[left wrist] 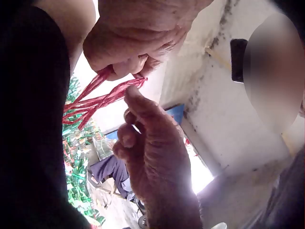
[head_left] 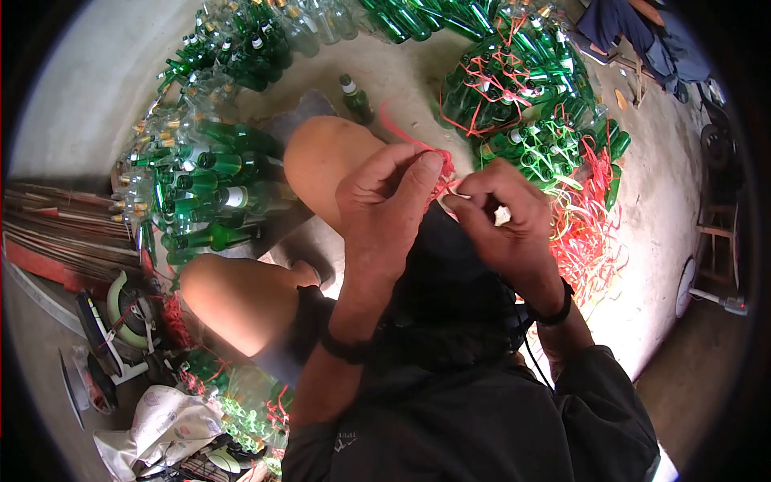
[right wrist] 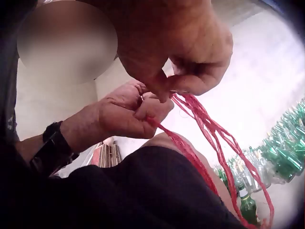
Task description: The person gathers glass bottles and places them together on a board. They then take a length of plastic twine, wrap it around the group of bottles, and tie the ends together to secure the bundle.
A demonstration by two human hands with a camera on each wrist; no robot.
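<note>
Several red strands (head_left: 445, 163) above the black shorts (head_left: 438, 253) seem light, soft and slightly slippery, so it is better to grip them near their gathered end. Left of the shorts are green bottles (head_left: 249, 166). Above the shorts, the left hand (head_left: 385, 197) has its fingers clamped on the strands; more rightward, the right hand (head_left: 520, 223) pinches their gathered end between thumb and forefinger.

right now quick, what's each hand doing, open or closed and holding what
Left hand: closed, pinching red strands.
Right hand: closed, thumb and finger pinching red strands too.
</note>
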